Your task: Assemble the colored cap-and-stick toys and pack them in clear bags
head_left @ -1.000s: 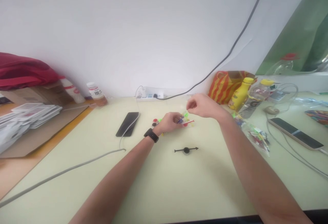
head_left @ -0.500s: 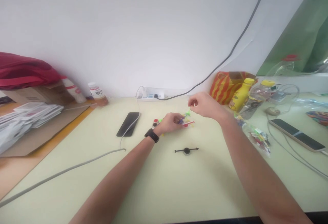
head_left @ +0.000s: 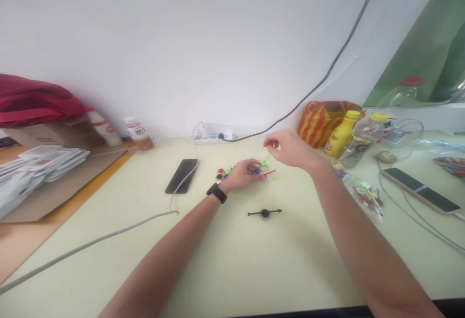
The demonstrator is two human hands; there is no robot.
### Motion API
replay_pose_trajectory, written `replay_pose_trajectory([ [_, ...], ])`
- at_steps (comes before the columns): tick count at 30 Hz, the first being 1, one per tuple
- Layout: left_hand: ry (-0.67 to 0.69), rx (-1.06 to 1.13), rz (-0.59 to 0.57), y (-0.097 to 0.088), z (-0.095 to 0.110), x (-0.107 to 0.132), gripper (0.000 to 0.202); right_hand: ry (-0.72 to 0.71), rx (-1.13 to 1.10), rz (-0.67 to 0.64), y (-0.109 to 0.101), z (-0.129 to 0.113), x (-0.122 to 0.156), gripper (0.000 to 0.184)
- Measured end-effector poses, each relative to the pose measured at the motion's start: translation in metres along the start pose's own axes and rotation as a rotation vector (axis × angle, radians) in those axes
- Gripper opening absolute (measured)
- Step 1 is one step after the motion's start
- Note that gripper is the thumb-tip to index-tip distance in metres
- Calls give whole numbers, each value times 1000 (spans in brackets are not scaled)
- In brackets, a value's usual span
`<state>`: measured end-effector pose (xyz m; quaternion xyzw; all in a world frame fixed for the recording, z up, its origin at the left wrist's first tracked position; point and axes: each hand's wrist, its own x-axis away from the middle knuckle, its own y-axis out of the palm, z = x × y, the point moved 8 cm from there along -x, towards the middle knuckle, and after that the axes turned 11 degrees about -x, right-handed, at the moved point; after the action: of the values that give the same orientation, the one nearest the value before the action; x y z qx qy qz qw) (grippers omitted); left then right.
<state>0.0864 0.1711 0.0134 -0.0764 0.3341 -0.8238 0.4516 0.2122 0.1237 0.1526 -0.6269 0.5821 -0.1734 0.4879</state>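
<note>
My left hand point(head_left: 242, 174), with a black watch on its wrist, rests on the pale yellow table point(head_left: 232, 260) with its fingers curled round a cluster of small coloured plastic pieces point(head_left: 263, 170): red, green and blue sticks. My right hand point(head_left: 286, 148) hovers just above and to the right of that cluster, fingers pinched together near a thin green piece; what it grips is too small to name. Small red, green and black round pieces point(head_left: 222, 172) lie by my left wrist. A black stick with a round hub point(head_left: 264, 213) lies on the table nearer to me.
A black phone point(head_left: 180, 176) on a white cable lies left of my hands, a power strip point(head_left: 214, 134) sits at the wall. Bottles point(head_left: 341, 134), an orange bag point(head_left: 319, 121), a plastic bag of parts point(head_left: 365, 194) and another phone point(head_left: 417, 191) fill the right. Stacked packets point(head_left: 39, 163) lie left.
My right hand has shifted slightly left and down toward the cluster, keeping its pinch. My left hand has barely moved.
</note>
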Motion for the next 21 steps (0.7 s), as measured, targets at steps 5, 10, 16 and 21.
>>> replay_pose_trajectory([
  [5,45,-20,59,-4,5,-1,37,37,-7,-22,-6,-2,3,11],
  [10,44,2,-8,1,3,0,38,54,10,-88,0,3,5,9],
  [16,56,46,81,-4,6,0,39,-22,-45,6,-11,-13,6,10],
  [21,65,-3,67,-1,8,0,25,-104,-163,-162,-3,-47,16,12],
])
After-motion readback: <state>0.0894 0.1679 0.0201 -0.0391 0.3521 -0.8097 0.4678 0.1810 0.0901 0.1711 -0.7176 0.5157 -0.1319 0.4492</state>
